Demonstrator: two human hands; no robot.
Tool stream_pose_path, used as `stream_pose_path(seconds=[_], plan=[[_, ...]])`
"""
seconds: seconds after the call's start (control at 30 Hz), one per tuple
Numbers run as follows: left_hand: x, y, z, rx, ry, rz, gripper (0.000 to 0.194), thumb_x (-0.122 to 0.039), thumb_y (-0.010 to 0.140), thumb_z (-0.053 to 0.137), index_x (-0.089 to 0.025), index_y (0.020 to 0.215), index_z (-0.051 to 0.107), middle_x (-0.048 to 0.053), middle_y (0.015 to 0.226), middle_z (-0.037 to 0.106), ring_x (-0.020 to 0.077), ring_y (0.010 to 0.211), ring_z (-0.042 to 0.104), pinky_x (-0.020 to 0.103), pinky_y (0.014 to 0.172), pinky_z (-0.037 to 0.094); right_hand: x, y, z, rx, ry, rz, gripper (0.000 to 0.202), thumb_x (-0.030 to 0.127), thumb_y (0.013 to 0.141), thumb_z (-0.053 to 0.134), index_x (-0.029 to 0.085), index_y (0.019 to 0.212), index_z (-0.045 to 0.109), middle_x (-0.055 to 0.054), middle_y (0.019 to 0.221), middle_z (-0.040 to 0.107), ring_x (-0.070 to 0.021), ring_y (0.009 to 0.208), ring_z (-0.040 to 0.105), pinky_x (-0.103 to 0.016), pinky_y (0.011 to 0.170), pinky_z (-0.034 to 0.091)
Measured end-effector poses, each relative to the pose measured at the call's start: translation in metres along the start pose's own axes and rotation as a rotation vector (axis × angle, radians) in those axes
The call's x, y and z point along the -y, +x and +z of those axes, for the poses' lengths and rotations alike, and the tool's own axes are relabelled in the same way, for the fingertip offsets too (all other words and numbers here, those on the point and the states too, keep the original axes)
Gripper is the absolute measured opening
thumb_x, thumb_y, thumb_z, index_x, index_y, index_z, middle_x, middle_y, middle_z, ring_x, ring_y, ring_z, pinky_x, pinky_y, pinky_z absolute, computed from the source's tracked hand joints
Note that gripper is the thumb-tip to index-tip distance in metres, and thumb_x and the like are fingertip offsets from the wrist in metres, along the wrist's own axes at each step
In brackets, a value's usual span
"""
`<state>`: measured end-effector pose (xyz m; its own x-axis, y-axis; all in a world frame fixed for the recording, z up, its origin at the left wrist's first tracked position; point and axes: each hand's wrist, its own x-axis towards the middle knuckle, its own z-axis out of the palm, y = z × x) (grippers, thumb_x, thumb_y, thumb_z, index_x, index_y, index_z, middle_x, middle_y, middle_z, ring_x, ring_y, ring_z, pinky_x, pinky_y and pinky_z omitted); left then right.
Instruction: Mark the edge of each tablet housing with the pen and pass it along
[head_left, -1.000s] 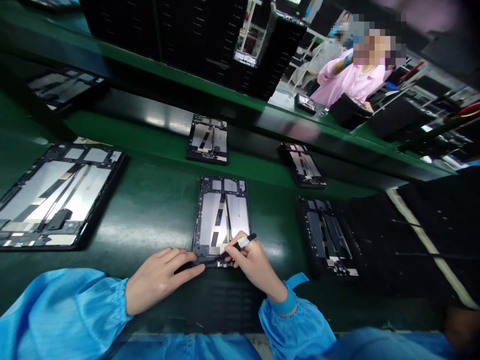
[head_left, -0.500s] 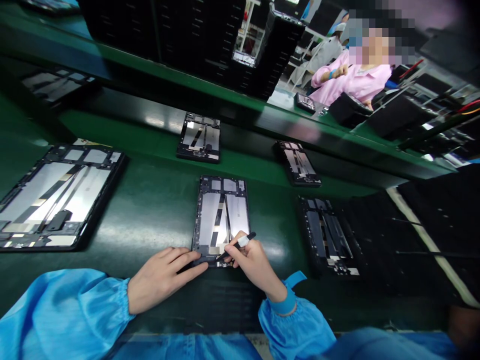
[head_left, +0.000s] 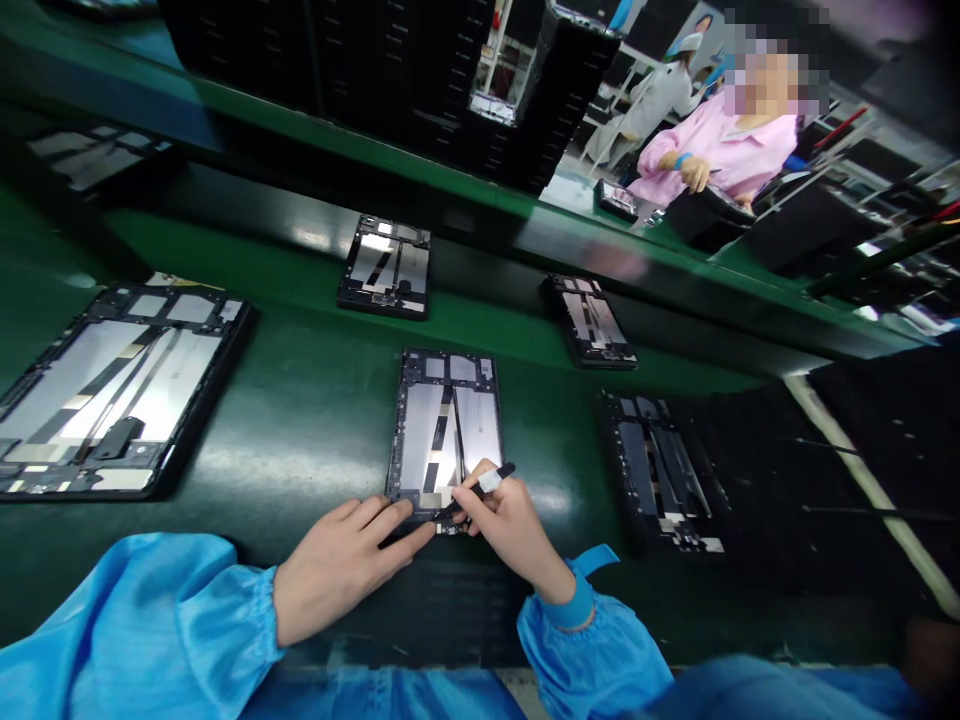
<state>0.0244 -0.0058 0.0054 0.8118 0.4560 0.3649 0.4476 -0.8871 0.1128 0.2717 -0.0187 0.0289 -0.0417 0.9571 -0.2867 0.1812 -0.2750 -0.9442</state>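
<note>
An opened tablet [head_left: 486,420] lies in front of me on the green bench, its silver inner plate and dark flex cables showing. My left hand [head_left: 352,560] rests with fingers stretched out on its lower left corner, the index fingertip close to the bottom edge. Held like a pen in my right hand [head_left: 514,525] are slim black tweezers [head_left: 491,481] with a white label round them. Their tip points down at the small parts along the tablet's bottom edge. What lies right under the tip is too small to make out.
Another opened tablet [head_left: 135,390] lies at the left, and one [head_left: 660,470] at the right beside black material. Two tablets [head_left: 386,265] lie on the strip behind. Black stacked trays [head_left: 397,80] stand at the back. Across the bench is a person in pink [head_left: 739,145].
My left hand has slid right along the tablet's bottom edge, toward the tweezers' tip. The right hand stays almost in place. The tablets on the rear strip have shifted slightly left.
</note>
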Motion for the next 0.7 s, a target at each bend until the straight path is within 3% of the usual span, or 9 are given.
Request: stream_pose_path(seconds=[0.17,0.3,0.37,0.43,0.53,0.63,0.7], plan=[[0.012,-0.015,-0.005,-0.028,-0.080,0.043,0.042,-0.007,0.107,0.033,-0.019,0.137,0.061,0.005,0.135,0.069,0.0209,0.109,0.064,0.031,0.094,0.053,0.002,0.001,0.001,-0.050,0.095,-0.005,0.042,0.058,0.081,0.079,0.021,0.076,0.059,0.003,0.066,0.062,-0.0165,0.056,0.072,-0.021,0.047,0.057],[0.012,-0.010,-0.002,-0.065,-0.074,0.050,0.024,-0.025,0.113,0.044,-0.020,0.123,0.066,0.004,0.124,0.074,0.0204,0.110,0.066,0.030,0.092,0.053,-0.005,-0.001,0.003,-0.087,0.159,-0.068,0.047,0.063,0.082,0.079,0.021,0.076,0.060,0.002,0.065,0.066,-0.0162,0.052,0.071,-0.022,0.046,0.058],[0.013,0.004,0.004,-0.064,-0.069,0.093,0.021,-0.031,0.112,0.049,-0.020,0.119,0.066,0.004,0.119,0.075,0.0207,0.110,0.067,0.031,0.087,0.053,-0.014,-0.003,0.003,-0.178,0.183,-0.162,0.046,0.063,0.085,0.076,0.020,0.076,0.061,0.000,0.065,0.069,-0.0153,0.048,0.069,-0.024,0.047,0.059],[0.020,0.028,0.015,-0.023,-0.063,0.125,0.020,-0.033,0.110,0.054,-0.020,0.120,0.065,0.005,0.116,0.075,0.0205,0.104,0.067,0.031,0.080,0.052,-0.024,-0.004,0.001,-0.379,0.207,-0.277,0.044,0.060,0.089,0.075,0.020,0.076,0.063,-0.001,0.069,0.072,-0.0147,0.049,0.069,-0.025,0.049,0.060],[0.047,0.083,0.035,0.029,-0.030,0.085,0.020,-0.031,0.105,0.064,-0.020,0.121,0.065,0.005,0.113,0.074,0.0205,0.098,0.067,0.030,0.076,0.052,-0.039,0.000,-0.002,-0.675,0.247,-0.358,0.041,0.059,0.092,0.072,0.019,0.083,0.066,-0.004,0.074,0.075,-0.0155,0.052,0.069,-0.025,0.049,0.058],[0.090,0.151,0.054,0.027,0.005,-0.022,0.017,-0.027,0.105,0.063,-0.018,0.119,0.067,0.005,0.117,0.071,0.0225,0.106,0.066,0.031,0.085,0.055,-0.047,0.005,-0.003,-0.748,0.223,-0.336,0.043,0.060,0.094,0.070,0.017,0.094,0.072,-0.004,0.071,0.074,-0.0153,0.050,0.066,-0.026,0.049,0.057],[0.120,0.193,0.062,0.006,0.018,-0.130,0.021,-0.024,0.105,0.063,-0.014,0.122,0.066,0.009,0.127,0.066,0.0268,0.116,0.064,0.041,0.096,0.057,-0.049,0.009,-0.002,-0.723,0.187,-0.319,0.045,0.061,0.095,0.069,0.017,0.098,0.075,-0.006,0.075,0.075,-0.0155,0.053,0.066,-0.028,0.051,0.058]])
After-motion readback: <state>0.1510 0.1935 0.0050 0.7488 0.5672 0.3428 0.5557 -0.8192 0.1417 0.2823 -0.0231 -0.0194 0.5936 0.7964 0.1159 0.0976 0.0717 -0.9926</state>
